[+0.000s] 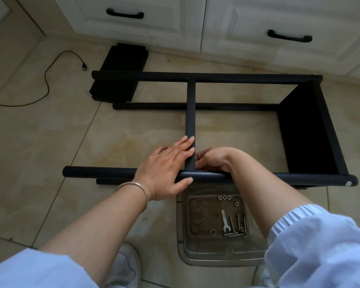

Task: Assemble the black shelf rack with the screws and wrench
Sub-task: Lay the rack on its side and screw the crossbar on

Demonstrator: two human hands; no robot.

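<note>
L hand lay flat w/ straight fingers on black metal shelf rack crossbar; R hand curled beside crossbar, grip unclear.

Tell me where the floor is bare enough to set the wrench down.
Bare tile lies left of the clear tray, below the near black tube. More lies between the cable and that tube's left end. Crowded: the tray, holding the wrench and screws, and the joint under both hands.
</note>
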